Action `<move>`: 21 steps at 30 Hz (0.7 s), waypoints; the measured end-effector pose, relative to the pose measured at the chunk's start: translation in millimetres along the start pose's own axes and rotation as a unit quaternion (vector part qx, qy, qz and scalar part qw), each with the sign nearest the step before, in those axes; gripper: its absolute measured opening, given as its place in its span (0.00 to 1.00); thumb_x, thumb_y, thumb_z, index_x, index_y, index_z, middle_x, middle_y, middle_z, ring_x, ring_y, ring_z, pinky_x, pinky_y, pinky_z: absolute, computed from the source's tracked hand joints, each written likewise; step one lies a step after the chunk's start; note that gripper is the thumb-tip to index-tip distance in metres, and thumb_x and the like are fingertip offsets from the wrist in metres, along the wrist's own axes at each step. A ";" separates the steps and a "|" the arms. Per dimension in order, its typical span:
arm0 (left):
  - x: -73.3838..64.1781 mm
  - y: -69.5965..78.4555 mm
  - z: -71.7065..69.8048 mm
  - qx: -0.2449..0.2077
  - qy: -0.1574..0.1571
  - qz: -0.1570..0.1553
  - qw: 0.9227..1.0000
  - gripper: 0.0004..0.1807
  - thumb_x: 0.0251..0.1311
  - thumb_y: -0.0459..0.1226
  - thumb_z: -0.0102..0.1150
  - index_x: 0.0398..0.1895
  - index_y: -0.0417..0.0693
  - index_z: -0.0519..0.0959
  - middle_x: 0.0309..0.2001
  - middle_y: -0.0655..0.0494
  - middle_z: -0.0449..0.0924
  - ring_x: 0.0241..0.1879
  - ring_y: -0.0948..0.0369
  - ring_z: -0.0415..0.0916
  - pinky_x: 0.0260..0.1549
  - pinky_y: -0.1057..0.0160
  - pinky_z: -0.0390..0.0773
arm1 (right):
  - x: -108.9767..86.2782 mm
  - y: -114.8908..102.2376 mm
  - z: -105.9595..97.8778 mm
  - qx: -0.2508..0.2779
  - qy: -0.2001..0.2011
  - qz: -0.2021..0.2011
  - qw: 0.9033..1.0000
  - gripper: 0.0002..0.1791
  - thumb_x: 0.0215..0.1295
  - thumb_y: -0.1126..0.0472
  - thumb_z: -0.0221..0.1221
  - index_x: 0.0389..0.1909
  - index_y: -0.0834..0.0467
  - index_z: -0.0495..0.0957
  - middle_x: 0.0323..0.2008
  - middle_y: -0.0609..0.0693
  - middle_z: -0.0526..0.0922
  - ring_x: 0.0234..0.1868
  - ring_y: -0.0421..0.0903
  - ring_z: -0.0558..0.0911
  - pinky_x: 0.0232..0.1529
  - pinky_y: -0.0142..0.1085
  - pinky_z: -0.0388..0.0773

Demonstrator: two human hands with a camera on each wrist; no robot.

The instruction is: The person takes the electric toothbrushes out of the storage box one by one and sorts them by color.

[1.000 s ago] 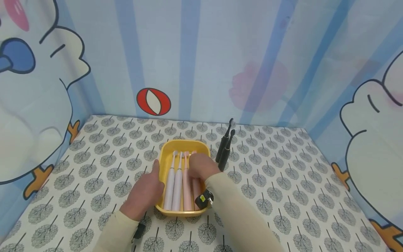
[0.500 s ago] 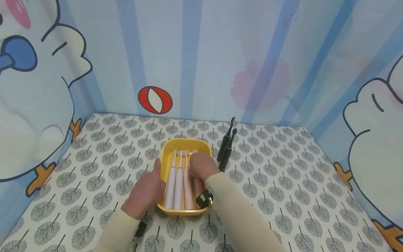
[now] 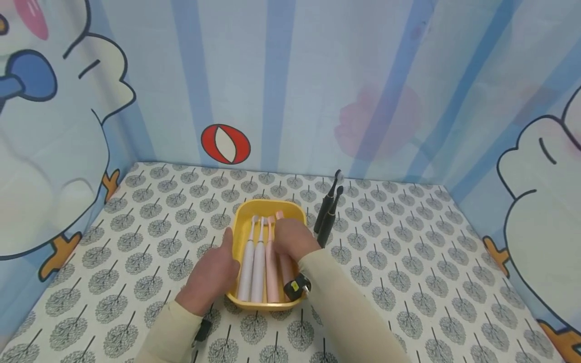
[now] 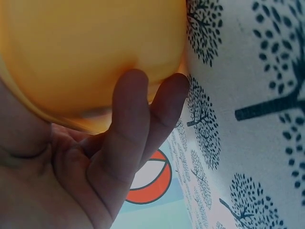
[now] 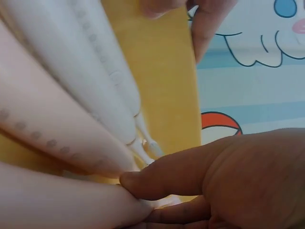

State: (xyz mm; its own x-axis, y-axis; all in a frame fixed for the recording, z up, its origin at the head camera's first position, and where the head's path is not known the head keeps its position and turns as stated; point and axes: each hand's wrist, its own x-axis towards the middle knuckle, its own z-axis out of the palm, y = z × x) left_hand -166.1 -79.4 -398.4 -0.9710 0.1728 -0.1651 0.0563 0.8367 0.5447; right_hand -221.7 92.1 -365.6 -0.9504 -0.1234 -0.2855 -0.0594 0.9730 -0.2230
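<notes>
My left hand (image 3: 213,272) holds the left side of a yellow plastic tray (image 3: 268,202). In the left wrist view its fingers (image 4: 129,100) lie against the tray's outer wall (image 4: 95,57), and the thumb goes over the rim. Inside lie two white electric toothbrushes (image 3: 246,269) and a pink electric toothbrush (image 3: 271,275), heads pointing away from me. With thumb and fingers, my right hand (image 3: 294,239) pinches a second pink electric toothbrush (image 5: 62,200) near its neck, at the tray's right side. That brush's head shows just beyond the hand; its neck is hidden.
Two black electric toothbrushes (image 3: 328,224) are side by side, just right of the tray. A white cloth with grey tree prints (image 3: 136,262) covers the table. Behind it hangs a blue striped cartoon curtain (image 3: 308,91).
The pink toothbrush in my right hand has shifted slightly, its head now showing more fully past the hand. My left hand stays on the tray. The head view has shifted a little.
</notes>
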 end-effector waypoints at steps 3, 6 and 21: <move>-0.8 1.3 -0.2 -0.003 -0.002 -0.003 1.000 0.42 0.64 0.33 0.44 0.76 0.36 0.36 0.20 0.49 0.70 0.16 0.57 0.68 0.16 0.60 0.69 | -2.4 1.9 -3.6 0.010 0.010 -0.003 1.000 0.05 0.61 0.68 0.55 0.27 0.58 0.76 0.26 0.51 0.78 0.25 0.46 0.76 0.28 0.36 0.74; -1.4 1.8 -0.1 -0.005 -0.002 -0.005 1.000 0.42 0.64 0.32 0.44 0.76 0.36 0.37 0.19 0.49 0.70 0.15 0.57 0.68 0.15 0.60 0.69 | -3.6 4.2 -8.1 0.019 0.020 -0.006 1.000 0.04 0.59 0.69 0.55 0.28 0.58 0.76 0.26 0.51 0.77 0.25 0.46 0.75 0.28 0.35 0.74; -1.2 1.3 -0.1 -0.002 0.005 -0.003 1.000 0.42 0.62 0.32 0.44 0.76 0.36 0.37 0.19 0.49 0.70 0.15 0.56 0.67 0.16 0.59 0.68 | -43.0 2.6 -41.5 0.135 0.176 -0.007 0.975 0.10 0.65 0.59 0.58 0.44 0.60 0.79 0.28 0.50 0.79 0.22 0.44 0.76 0.19 0.34 0.74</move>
State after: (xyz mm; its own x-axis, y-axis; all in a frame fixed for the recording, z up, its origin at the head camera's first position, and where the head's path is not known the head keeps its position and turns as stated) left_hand -164.8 -78.6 -397.5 -0.9735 0.1635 -0.1600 0.0502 0.8351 0.5479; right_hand -193.6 108.0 -315.2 -0.9988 -0.0164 0.0457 -0.0362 0.8787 -0.4759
